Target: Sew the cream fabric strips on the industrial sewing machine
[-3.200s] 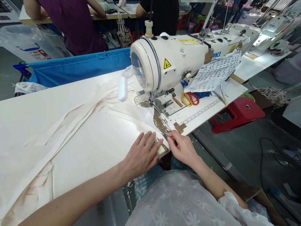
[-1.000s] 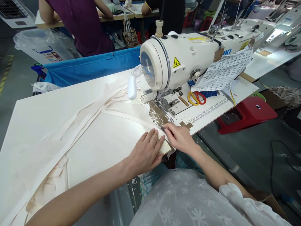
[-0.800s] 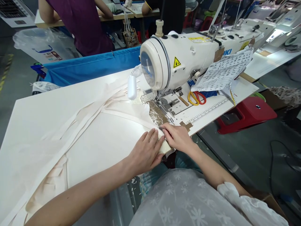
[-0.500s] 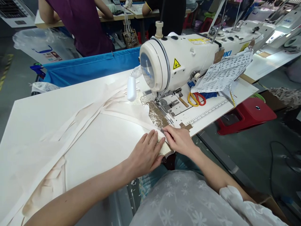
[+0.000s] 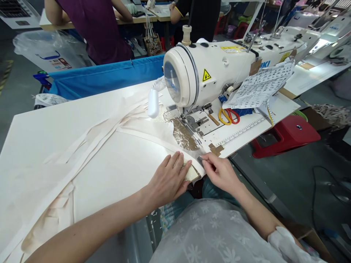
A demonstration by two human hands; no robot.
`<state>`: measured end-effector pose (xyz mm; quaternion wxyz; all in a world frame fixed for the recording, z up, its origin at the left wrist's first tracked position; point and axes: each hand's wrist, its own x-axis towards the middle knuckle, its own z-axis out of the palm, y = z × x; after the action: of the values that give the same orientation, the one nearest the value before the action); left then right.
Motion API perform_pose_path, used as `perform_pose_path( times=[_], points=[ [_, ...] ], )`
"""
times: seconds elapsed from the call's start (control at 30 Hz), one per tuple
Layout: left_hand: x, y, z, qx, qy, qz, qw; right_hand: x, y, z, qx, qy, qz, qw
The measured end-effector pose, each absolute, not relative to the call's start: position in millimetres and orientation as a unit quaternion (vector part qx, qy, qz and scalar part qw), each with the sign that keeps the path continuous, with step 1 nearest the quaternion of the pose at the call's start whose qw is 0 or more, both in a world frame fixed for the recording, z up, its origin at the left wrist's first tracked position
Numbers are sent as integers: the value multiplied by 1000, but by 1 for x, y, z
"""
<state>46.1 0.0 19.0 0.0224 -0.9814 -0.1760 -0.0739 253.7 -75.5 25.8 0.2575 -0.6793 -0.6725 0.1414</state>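
Cream fabric (image 5: 146, 136) with a long band along its edge runs across the white sewing table to the front edge. My left hand (image 5: 168, 175) lies flat on the fabric near that edge, fingers stretched out and holding nothing. Just to its right, my right hand (image 5: 222, 171) pinches a small flat grey piece (image 5: 200, 159) at the end of the band; its exact kind is unclear. Behind both hands stands a white sewing machine (image 5: 208, 73), its needle area beyond the fabric. A brown patch under clear film (image 5: 184, 137) lies between machine and fabric.
Scissors with yellow and red handles (image 5: 229, 116) lie right of the needle, near a printed paper sheet (image 5: 261, 86). A blue cloth trough (image 5: 109, 77) borders the table's back. A red stool (image 5: 287, 137) stands at right. Two people sit at a table beyond.
My right hand has moved right and slightly toward me, away from my left hand, with the grey piece in its fingers. My left hand stays put on the fabric.
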Motion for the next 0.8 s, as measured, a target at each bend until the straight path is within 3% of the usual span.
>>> perform_pose_path(
  times=[0.1, 0.63, 0.8],
  points=[
    [48, 0, 15, -984, -156, -84, 16, 250, -73, 22, -688, -642, 157, 299],
    [52, -5, 11, -987, -127, -94, 36, 243, -62, 25, -671, -728, 93, 107],
    [53, -6, 12, -985, -129, -103, 52, 253, -77, 28, -650, -743, 107, 118]
  ],
)
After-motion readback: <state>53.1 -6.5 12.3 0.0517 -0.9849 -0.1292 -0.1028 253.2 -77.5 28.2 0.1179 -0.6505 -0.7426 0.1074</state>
